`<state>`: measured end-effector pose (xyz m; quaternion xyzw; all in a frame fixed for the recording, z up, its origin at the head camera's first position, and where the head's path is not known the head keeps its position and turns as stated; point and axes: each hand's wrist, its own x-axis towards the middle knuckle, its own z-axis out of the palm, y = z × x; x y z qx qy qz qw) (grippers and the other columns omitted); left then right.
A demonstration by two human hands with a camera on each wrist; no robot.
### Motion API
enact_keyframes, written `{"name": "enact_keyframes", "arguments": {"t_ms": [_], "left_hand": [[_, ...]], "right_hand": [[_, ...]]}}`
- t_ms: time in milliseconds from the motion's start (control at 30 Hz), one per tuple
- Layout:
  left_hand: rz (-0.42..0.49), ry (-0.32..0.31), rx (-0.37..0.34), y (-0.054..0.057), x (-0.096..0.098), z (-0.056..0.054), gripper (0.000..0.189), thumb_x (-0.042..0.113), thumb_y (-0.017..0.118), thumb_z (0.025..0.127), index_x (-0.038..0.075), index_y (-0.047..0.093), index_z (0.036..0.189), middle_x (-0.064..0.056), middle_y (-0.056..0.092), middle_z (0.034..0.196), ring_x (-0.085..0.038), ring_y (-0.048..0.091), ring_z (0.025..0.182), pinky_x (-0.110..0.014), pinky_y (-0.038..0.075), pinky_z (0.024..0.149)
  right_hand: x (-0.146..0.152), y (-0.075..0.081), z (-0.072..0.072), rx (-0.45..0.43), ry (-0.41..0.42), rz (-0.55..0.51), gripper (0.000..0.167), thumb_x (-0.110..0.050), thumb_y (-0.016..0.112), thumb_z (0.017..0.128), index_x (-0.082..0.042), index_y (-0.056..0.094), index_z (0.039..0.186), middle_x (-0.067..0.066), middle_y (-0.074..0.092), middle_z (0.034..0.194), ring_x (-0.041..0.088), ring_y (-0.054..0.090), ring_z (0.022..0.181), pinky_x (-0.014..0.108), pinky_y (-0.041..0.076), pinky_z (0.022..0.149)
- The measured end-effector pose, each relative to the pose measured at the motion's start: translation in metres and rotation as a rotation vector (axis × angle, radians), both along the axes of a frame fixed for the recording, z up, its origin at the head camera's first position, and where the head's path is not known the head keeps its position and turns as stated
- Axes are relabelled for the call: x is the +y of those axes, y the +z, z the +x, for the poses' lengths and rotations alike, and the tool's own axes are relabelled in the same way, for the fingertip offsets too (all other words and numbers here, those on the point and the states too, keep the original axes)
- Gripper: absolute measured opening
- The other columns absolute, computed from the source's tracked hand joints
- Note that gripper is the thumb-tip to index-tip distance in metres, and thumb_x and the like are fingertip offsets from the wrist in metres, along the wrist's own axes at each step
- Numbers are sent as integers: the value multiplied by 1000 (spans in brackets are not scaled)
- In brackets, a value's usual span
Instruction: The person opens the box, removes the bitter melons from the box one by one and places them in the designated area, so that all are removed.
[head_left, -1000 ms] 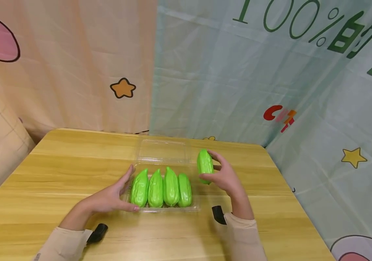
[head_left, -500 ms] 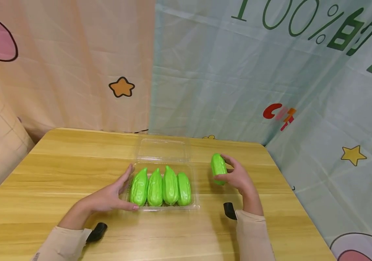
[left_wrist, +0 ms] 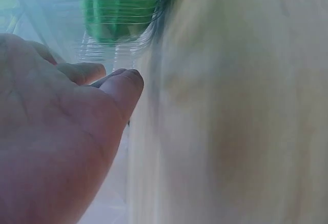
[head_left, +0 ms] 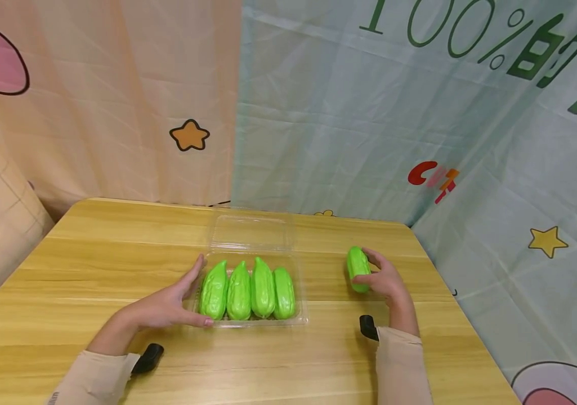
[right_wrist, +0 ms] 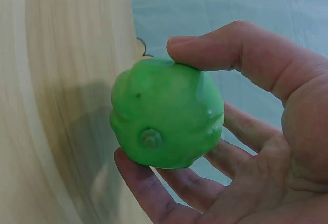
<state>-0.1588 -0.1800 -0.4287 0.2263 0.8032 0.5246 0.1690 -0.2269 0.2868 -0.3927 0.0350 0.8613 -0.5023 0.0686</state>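
Note:
My right hand [head_left: 387, 278] grips a green bitter melon [head_left: 357, 267] above the right part of the table. In the right wrist view the melon [right_wrist: 169, 111] shows end-on, with a small stub, between the thumb on one side and the fingers on the other. A clear plastic box [head_left: 268, 324] stands mid-table, its lid [head_left: 250, 230] folded back. Several green bitter melons [head_left: 239, 292] lie side by side in it. At the box's left end, my left hand [head_left: 166, 304] rests with thumb and fingers spread. The left wrist view shows its straight fingers by the ribbed wall.
The wooden table [head_left: 90, 253] extends around the box on all sides. Behind it hangs a printed cloth curtain [head_left: 318, 129] with stars and lettering. A black strap end [head_left: 148, 358] sticks out at the left wrist, another [head_left: 368, 327] at the right.
My right hand has carried the bitter melon rightward and a little toward me, away from the box. The left hand and the box have stayed nearly still.

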Motion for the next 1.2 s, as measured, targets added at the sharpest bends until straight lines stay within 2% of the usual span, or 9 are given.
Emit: {"name": "enact_keyframes", "arguments": {"t_ms": [200, 600, 933, 1200], "left_hand": [[-37, 1, 16, 5, -3, 3, 136, 29, 86, 81, 15, -27, 155, -25, -21, 161, -56, -1, 144, -65, 8, 112], [-66, 4, 27, 8, -9, 4, 135, 28, 86, 81, 11, -24, 156, -21, -22, 162, -53, -4, 145, -66, 6, 112], [-72, 3, 14, 10, -10, 5, 134, 30, 86, 81, 5, -22, 156, -22, -22, 162, -52, -7, 146, -66, 4, 113], [-75, 2, 14, 10, -9, 5, 133, 29, 86, 82, 5, -22, 156, -22, -22, 162, -51, -9, 146, -67, 2, 112]], "right_hand": [[9, -7, -1, -20, -25, 28, 92, 3, 77, 81, -6, 29, 159, 23, 30, 159, 43, 39, 133, 50, 45, 96], [21, -20, -5, -23, -68, 73, 86, 3, 73, 85, -4, 28, 158, 25, 25, 160, 46, 30, 139, 56, 37, 104], [21, -21, -6, -37, -77, 76, 89, 2, 73, 84, -7, 26, 160, 26, 23, 161, 46, 31, 137, 55, 38, 104], [22, -19, -7, -53, -91, 46, 91, 2, 71, 86, -11, 21, 162, 22, 18, 164, 48, 28, 139, 57, 38, 104]]}}
